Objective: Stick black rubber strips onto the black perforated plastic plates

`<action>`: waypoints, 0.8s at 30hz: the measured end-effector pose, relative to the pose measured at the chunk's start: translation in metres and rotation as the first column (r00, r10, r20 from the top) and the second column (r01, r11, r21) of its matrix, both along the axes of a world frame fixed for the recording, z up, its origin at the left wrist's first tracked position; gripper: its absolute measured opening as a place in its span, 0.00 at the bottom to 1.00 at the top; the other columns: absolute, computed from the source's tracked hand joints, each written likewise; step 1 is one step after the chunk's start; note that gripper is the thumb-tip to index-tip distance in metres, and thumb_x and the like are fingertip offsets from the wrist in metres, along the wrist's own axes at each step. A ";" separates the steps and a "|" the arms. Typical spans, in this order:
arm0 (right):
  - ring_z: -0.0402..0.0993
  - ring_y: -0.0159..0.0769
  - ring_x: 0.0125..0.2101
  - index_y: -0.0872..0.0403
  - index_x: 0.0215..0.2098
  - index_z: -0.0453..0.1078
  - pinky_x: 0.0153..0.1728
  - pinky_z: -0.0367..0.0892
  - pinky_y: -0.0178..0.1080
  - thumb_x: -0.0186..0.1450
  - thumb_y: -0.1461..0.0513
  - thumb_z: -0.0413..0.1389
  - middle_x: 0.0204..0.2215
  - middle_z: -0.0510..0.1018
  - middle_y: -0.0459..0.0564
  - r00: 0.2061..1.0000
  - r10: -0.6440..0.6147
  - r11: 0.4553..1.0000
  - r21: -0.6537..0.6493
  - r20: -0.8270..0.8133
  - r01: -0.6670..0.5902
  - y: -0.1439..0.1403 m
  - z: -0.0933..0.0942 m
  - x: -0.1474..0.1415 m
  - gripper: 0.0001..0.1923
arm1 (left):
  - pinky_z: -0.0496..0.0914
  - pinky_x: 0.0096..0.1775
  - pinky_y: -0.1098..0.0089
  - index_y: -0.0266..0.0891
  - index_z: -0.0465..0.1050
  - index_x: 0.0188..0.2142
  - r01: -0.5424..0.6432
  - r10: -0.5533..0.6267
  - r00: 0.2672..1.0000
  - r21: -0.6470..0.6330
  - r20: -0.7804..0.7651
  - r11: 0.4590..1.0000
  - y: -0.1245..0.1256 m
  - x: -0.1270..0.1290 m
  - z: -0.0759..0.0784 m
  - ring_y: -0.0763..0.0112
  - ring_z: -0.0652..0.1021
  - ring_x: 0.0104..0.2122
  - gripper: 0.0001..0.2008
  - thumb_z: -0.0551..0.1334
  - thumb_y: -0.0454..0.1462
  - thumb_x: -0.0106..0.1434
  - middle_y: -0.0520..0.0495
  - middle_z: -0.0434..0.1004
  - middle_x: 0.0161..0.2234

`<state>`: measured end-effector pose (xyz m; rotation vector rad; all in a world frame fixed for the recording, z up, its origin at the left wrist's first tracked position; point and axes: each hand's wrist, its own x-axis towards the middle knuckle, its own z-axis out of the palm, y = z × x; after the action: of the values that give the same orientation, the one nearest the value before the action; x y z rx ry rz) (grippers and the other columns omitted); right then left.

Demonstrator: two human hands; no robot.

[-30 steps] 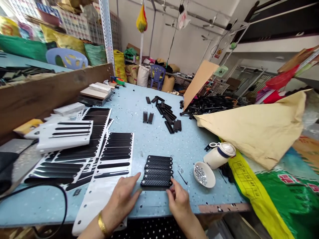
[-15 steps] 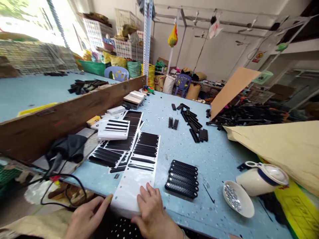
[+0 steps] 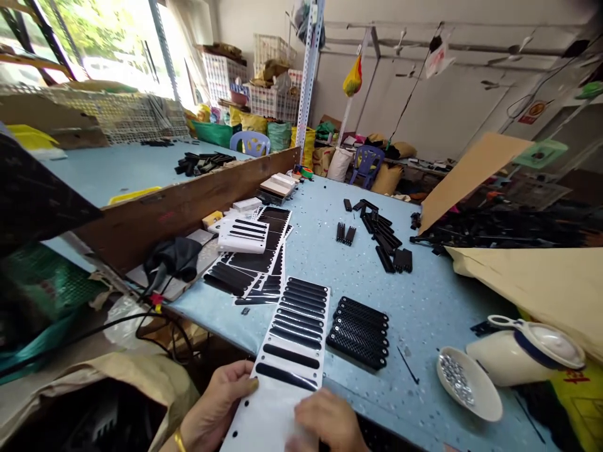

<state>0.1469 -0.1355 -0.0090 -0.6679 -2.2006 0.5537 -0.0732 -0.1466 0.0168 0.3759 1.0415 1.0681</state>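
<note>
A long white sheet of black strip stickers [image 3: 300, 326] reaches over the table's front edge, its near part bare white. My left hand [image 3: 221, 395] pinches the sheet's left edge between thumb and fingers. My right hand [image 3: 330, 417] lies over the lower right of the sheet, fingers bent; motion smears the fingertips, so I cannot tell whether they grip it. Just right of the sheet sits a block of black textured strips [image 3: 358, 333] with a hole at each end. More black sticker sheets [image 3: 264, 242] overlap behind, under a white piece with black strips [image 3: 244, 235].
At the right, a white dish [image 3: 471, 389] of small metal pieces stands beside a lidded cream mug [image 3: 513, 351]. Loose black parts [image 3: 384, 232] lie farther back. A wooden board [image 3: 188, 201] edges the table at left. An open sack [image 3: 108, 395] stands lower left.
The sticker sheet has come toward me and off the table's front edge. My left hand has taken its edge; my right hand has gone from flat to bent. The view has swung left.
</note>
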 end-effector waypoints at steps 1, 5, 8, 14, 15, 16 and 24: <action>0.75 0.37 0.29 0.51 0.33 0.72 0.33 0.68 0.38 0.64 0.66 0.53 0.29 0.80 0.48 0.998 -0.061 0.998 -0.023 -0.020 0.060 0.009 0.007 -0.002 0.07 | 0.67 0.29 0.70 0.32 0.78 0.28 -0.011 0.011 1.000 0.005 -0.005 1.000 -0.001 0.002 -0.001 0.68 0.76 0.23 0.14 0.75 0.37 0.43 0.48 0.77 0.21; 0.72 0.41 0.33 0.54 0.38 0.75 0.35 0.67 0.42 0.59 0.67 0.57 0.31 0.77 0.52 0.974 -0.225 0.974 -0.042 0.002 0.225 0.032 0.017 -0.023 0.08 | 0.68 0.29 0.70 0.32 0.78 0.28 -0.029 0.030 0.999 0.045 -0.017 0.999 -0.001 0.007 -0.002 0.68 0.76 0.24 0.14 0.75 0.36 0.42 0.48 0.77 0.22; 0.70 0.41 0.31 0.53 0.37 0.78 0.34 0.67 0.42 0.51 0.63 0.67 0.28 0.75 0.50 0.961 -0.263 0.955 -0.124 0.081 0.271 0.037 0.010 -0.036 0.14 | 0.67 0.28 0.71 0.32 0.78 0.29 -0.036 0.038 0.999 0.074 -0.016 0.997 0.003 0.011 -0.001 0.70 0.76 0.22 0.15 0.75 0.36 0.41 0.47 0.79 0.23; 0.72 0.38 0.30 0.52 0.37 0.80 0.33 0.68 0.40 0.51 0.63 0.66 0.27 0.75 0.48 0.955 -0.292 0.921 -0.253 0.059 0.297 0.047 0.013 -0.040 0.14 | 0.67 0.28 0.72 0.32 0.80 0.31 -0.028 0.032 0.999 0.136 -0.026 0.990 0.014 0.018 0.003 0.70 0.76 0.23 0.14 0.74 0.36 0.44 0.48 0.79 0.23; 0.72 0.38 0.29 0.52 0.37 0.80 0.33 0.68 0.39 0.52 0.63 0.65 0.27 0.75 0.48 0.956 -0.288 0.920 -0.265 0.048 0.290 0.049 0.015 -0.041 0.13 | 0.66 0.28 0.73 0.32 0.80 0.31 -0.024 0.029 0.999 0.143 -0.033 0.989 0.016 0.019 0.004 0.71 0.75 0.22 0.13 0.74 0.36 0.44 0.48 0.79 0.22; 0.72 0.37 0.29 0.52 0.36 0.80 0.33 0.67 0.39 0.53 0.63 0.65 0.27 0.75 0.48 0.960 -0.277 0.920 -0.279 0.038 0.276 0.052 0.017 -0.042 0.11 | 0.66 0.27 0.73 0.32 0.79 0.30 -0.021 0.027 0.999 0.148 -0.040 0.989 0.018 0.019 0.005 0.72 0.75 0.22 0.12 0.74 0.36 0.45 0.49 0.79 0.22; 0.74 0.37 0.30 0.54 0.31 0.80 0.32 0.67 0.36 0.55 0.67 0.61 0.28 0.78 0.50 0.982 -0.159 0.823 -0.563 -0.101 0.075 0.067 0.024 -0.050 0.07 | 0.62 0.24 0.77 0.32 0.78 0.24 0.006 0.010 0.995 0.155 -0.100 0.988 0.030 0.014 0.002 0.77 0.70 0.19 0.10 0.73 0.37 0.46 0.51 0.76 0.19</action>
<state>0.0971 -0.0688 0.0150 -1.0220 -1.8400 1.1665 -0.0595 -0.1162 0.0184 0.5592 1.0503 1.1453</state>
